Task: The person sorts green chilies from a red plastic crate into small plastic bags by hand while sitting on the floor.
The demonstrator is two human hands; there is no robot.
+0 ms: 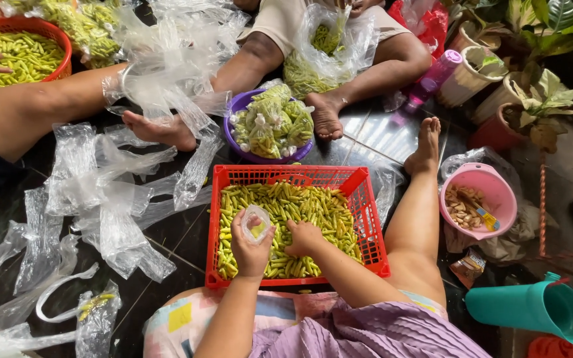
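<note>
A red plastic crate point(366, 219) full of small yellow-green chillies point(300, 205) sits on the dark floor in front of me. My left hand point(250, 245) holds a small clear plastic bag point(257, 222) open over the crate, with a few chillies inside it. My right hand point(303, 237) is closed down into the pile of chillies, beside the bag. My bare right leg point(416, 212) stretches along the crate's right side.
A purple bowl point(237, 106) of filled, tied bags stands behind the crate. Two other people sit opposite, one with a red basket point(24, 26) of chillies. Loose clear bags point(107, 199) litter the left floor. A pink bowl point(499, 192), teal jug point(532, 305) and potted plants point(532, 99) are at right.
</note>
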